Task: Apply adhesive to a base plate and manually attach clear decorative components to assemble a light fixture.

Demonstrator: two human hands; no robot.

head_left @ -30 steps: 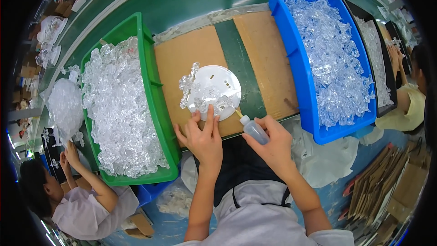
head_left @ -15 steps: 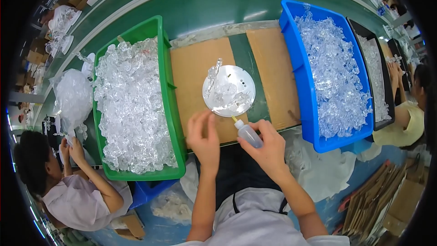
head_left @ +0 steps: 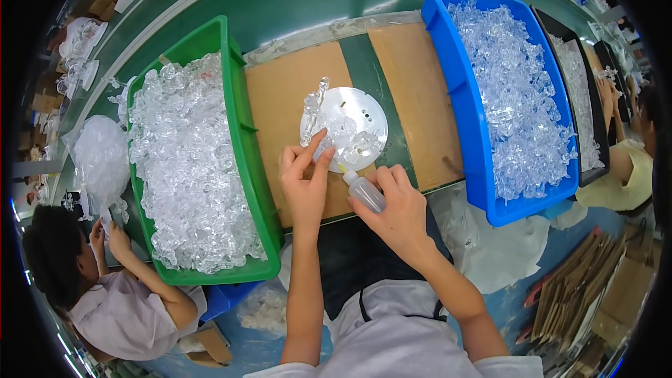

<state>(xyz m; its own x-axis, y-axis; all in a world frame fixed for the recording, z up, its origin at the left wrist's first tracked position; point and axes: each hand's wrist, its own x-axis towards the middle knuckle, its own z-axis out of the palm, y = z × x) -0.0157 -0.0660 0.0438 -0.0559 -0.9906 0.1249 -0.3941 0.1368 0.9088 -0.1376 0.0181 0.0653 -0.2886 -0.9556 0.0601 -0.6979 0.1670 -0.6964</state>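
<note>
White perforated disc (head_left: 348,128) bearing clear plastic pieces, on brown cardboard (head_left: 294,91) over a green conveyor belt (head_left: 308,0). Left hand (head_left: 304,185), fingers extended, presses its rim; right hand (head_left: 399,206) grips a small squeeze bottle (head_left: 364,190). Green bin (head_left: 241,126) and blue bin (head_left: 465,105) of clear parts flank it.

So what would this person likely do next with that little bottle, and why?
Probably squeeze a drop onto the white disc: the right hand aims the small squeeze bottle nozzle at its near edge, while the left hand steadies the disc with a fingertip beside clear plastic pieces.
</note>
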